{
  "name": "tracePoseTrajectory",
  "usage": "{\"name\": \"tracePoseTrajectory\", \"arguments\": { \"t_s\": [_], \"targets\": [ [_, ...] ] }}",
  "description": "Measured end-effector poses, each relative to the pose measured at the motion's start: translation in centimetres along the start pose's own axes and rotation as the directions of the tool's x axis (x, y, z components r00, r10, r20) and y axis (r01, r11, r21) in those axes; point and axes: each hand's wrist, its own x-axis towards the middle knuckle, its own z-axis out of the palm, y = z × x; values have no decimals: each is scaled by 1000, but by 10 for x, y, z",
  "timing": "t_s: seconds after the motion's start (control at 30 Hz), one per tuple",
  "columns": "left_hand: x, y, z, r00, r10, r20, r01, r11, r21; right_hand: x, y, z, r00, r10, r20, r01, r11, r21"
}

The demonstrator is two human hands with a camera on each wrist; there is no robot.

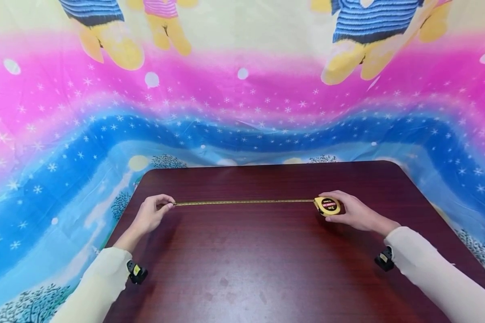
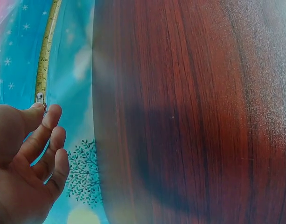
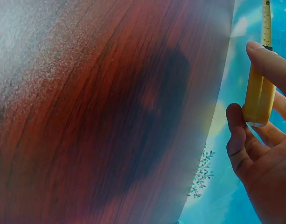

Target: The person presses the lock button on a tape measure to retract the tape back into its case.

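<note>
Between the two hands a tape measure's yellow blade (image 1: 242, 202) runs straight and level above the table. My left hand (image 1: 151, 213) pinches the metal end hook (image 2: 40, 97) between thumb and index finger, the other fingers loosely bent. On the right, my right hand (image 1: 353, 211) grips the yellow case of the tape measure (image 1: 328, 206), thumb on one side and fingers on the other. Its round label is black and red and reads 2m. In the right wrist view the case (image 3: 259, 95) shows edge-on, with the blade leaving its mouth near the thumb tip.
Below the hands lies a dark red-brown wood-grain table (image 1: 242, 260) with rounded far corners. A printed cloth (image 1: 242, 103) in pink and blue, with snowflakes and cartoon figures, hangs around its far and side edges. Small black devices (image 1: 137, 272) are strapped at both wrists.
</note>
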Motion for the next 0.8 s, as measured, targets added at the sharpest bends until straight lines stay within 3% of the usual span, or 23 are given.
{"name": "tracePoseTrajectory", "arguments": {
  "t_s": [0.5, 0.8],
  "targets": [
    [5, 0, 4, 1000, 23, -3, -23, 1000, 2, 5, -3, 0, 997, -71, -31, 72, 997, 10],
    [4, 0, 6, 1000, 16, 1, -16, 1000, -7, 7, -5, 2, 997, -73, -27, 74, 997, 16]
  ]
}}
